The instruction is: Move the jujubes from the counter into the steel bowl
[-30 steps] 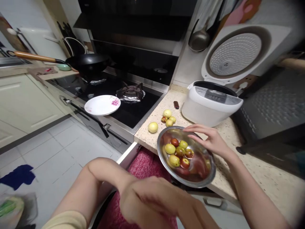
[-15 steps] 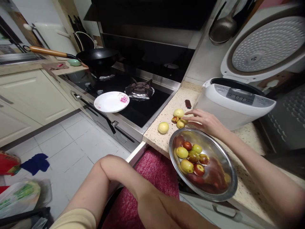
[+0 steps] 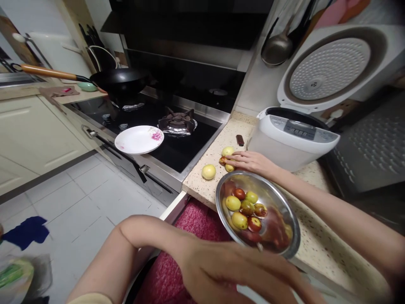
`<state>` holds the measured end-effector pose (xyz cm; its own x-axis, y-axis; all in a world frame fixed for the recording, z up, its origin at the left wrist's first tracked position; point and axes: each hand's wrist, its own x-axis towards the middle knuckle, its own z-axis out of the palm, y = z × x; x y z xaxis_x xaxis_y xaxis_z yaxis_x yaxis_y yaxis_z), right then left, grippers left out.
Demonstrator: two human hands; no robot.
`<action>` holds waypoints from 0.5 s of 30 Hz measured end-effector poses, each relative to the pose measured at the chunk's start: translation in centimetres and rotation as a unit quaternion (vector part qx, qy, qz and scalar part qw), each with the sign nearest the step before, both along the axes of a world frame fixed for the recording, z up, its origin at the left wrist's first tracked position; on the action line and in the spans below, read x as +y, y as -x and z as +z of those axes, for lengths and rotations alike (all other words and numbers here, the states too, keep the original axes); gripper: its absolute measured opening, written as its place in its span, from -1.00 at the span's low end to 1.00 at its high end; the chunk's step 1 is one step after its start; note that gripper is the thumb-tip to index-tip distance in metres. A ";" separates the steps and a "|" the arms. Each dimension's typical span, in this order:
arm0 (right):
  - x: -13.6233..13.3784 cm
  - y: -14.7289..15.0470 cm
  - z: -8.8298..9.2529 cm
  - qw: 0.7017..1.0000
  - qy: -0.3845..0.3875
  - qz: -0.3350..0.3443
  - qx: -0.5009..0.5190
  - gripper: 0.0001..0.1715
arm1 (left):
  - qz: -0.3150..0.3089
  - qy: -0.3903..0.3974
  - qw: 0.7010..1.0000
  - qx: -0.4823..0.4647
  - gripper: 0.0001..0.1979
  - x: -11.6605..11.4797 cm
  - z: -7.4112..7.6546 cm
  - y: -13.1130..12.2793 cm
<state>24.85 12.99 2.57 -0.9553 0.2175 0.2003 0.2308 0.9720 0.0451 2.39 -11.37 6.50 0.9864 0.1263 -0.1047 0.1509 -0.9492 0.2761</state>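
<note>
The right hand (image 3: 249,161) lies low on the speckled bench (image 3: 319,228), palm down, its fingers (image 3: 232,158) stretched toward the stove end and curled loosely over a small cluster of loose fruits (image 3: 228,151) near the bench's front-left corner; whether the fingers have actually pinched 1 of them cannot be told. The forearm's long axis runs diagonally from the right end of the bench toward that corner. 1 pale yellow fruit (image 3: 209,171) sits apart from the cluster, closer to the bench's front edge.

Just beside the wrist, a steel bowl (image 3: 284,202) stands at the front edge, overhanging it slightly and tilted toward the viewer, with green, yellow and red fruits gathered in its left half.

The left hand (image 3: 234,274) hovers low in front of the bench, blurred, fingers spread and holding nothing.

Behind the cluster a white rice cooker (image 3: 294,141) stands with its lid raised. To the left of the bench, a black gas stove (image 3: 177,143) carries a white flowered plate (image 3: 139,139) at its front edge and a black wok (image 3: 118,82) farther back. Pale floor tiles (image 3: 79,190) lie below, with cream cabinets along the left wall.
</note>
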 end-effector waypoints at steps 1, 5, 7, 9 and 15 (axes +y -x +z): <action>0.0 0.1 0.0 1.000 -0.018 0.002 0.001 -0.50 | 0.001 -0.010 0.991 -0.134 -0.46 0.5 0.0 -0.2; -0.3 0.0 0.3 0.998 -0.065 0.014 0.002 -0.53 | 0.119 -0.130 0.904 -0.388 -0.49 2.8 -2.0 -1.3; -0.6 -0.3 0.4 0.998 -0.060 0.017 0.004 -0.55 | 0.150 -0.170 0.891 -0.394 -0.54 3.9 -3.3 -1.6; -0.8 -0.8 0.5 0.998 -0.053 0.014 0.017 -0.56 | 0.173 -0.169 0.882 -0.403 -0.56 4.7 -4.2 -1.6; -2.2 -2.7 1.2 0.994 -0.070 -0.017 0.077 -0.59 | 0.161 -0.130 0.855 -0.475 -0.59 5.7 -5.3 -0.6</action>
<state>27.54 10.75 3.74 -0.9038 0.2079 0.3740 0.2774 0.9502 0.1421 2.98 -5.63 1.20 0.5205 0.3048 0.7976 0.2415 -0.9485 0.2049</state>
